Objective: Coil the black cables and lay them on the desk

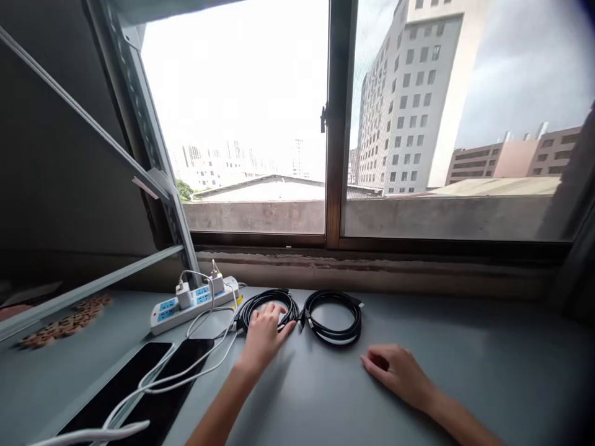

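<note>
Reaching in from the bottom edge, forearms angling up and inward across the grey desk [465,347]. Resting the right hand [402,371] palm down on bare desk, fingers loosely curled under, gripping nothing, sitting near but apart from the right black cable coil [333,317]. Stretching the left hand [264,334] farther forward, wrist straight, fingers spread flat and pressing on the left black cable coil [267,306], covering its near half rather than closing around it. Lying flat just left of that forearm, two dark phones [139,384] side by side, long axes running from near-left to far-right, white charging cables [186,365] trailing over them. Lying side by side and nearly touching, both coils wound into flat rings, the pair lining up left to right along the desk, plug ends poking out toward the gap between them and at the far right. Sitting beyond the phones, a white power strip [193,303] slanting from near-left to far-right, holding two white chargers [184,295] upright in its sockets. Standing behind everything, a window [334,124] facing tall buildings.
</note>
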Motion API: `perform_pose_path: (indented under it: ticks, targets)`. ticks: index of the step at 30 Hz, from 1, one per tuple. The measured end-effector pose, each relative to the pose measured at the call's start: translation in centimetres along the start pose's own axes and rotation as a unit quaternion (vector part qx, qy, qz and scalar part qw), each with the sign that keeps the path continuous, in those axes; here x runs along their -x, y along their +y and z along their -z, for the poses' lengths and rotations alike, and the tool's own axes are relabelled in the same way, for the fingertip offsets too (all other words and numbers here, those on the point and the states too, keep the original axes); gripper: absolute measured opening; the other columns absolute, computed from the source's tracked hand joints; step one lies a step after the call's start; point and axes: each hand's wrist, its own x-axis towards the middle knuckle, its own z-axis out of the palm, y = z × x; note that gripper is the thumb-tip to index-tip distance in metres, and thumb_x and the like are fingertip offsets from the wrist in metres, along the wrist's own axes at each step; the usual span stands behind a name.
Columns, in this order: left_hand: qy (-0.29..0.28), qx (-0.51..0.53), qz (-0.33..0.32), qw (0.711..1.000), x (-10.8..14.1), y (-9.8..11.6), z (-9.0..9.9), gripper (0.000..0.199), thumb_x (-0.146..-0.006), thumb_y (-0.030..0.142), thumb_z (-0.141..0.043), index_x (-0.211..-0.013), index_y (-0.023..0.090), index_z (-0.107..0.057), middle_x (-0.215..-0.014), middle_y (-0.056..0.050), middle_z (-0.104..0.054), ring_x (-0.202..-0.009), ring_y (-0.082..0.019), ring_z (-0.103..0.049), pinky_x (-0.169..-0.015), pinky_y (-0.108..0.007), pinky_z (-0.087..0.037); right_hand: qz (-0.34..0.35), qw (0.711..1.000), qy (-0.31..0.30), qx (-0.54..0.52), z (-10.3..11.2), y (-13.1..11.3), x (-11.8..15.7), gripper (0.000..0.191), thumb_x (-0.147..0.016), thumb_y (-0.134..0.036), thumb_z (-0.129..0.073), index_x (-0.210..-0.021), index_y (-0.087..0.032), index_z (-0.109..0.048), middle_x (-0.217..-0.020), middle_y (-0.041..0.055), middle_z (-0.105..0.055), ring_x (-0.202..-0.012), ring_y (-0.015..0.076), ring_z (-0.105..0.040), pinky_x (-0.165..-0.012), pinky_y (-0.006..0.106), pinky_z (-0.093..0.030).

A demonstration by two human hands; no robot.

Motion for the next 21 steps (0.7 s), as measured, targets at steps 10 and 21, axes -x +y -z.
perform_pose_path:
  ticks: [10, 21]
  targets:
    - [0.123, 0.246, -0.049, 0.96, 6.8, 6.0, 2.7, 0.021, -0.088, 0.027, -0.041, -0.077, 0.018, -0.055, -0.085, -0.006, -0.058, -0.084, -0.018, -0.056, -0.079, -0.032, -0.043, 0.021, 0.998, 0.059, -0.009, -1.3, 0.9, -0.8, 0.041, -0.084, -0.046, -0.039, -0.056, -0.018, -0.048, -0.056, -0.0003, -0.056, -0.053, 0.0124, -0.047, -0.051, 0.024, -0.028]
    - [0.19, 0.251, -0.31, 0.897, 15.9, 14.9, 6.0, 0.017, -0.078, 0.026, -0.053, -0.064, 0.018, -0.048, -0.082, -0.003, -0.06, -0.069, -0.011, -0.055, -0.068, -0.025, -0.043, 0.026, 0.998, 0.048, -0.023, -1.4, 2.3, -0.3, 0.045, -0.081, -0.055, -0.036, -0.054, -0.02, -0.044, -0.057, 0.0028, -0.057, -0.056, 0.0167, -0.048, -0.052, 0.026, -0.029]
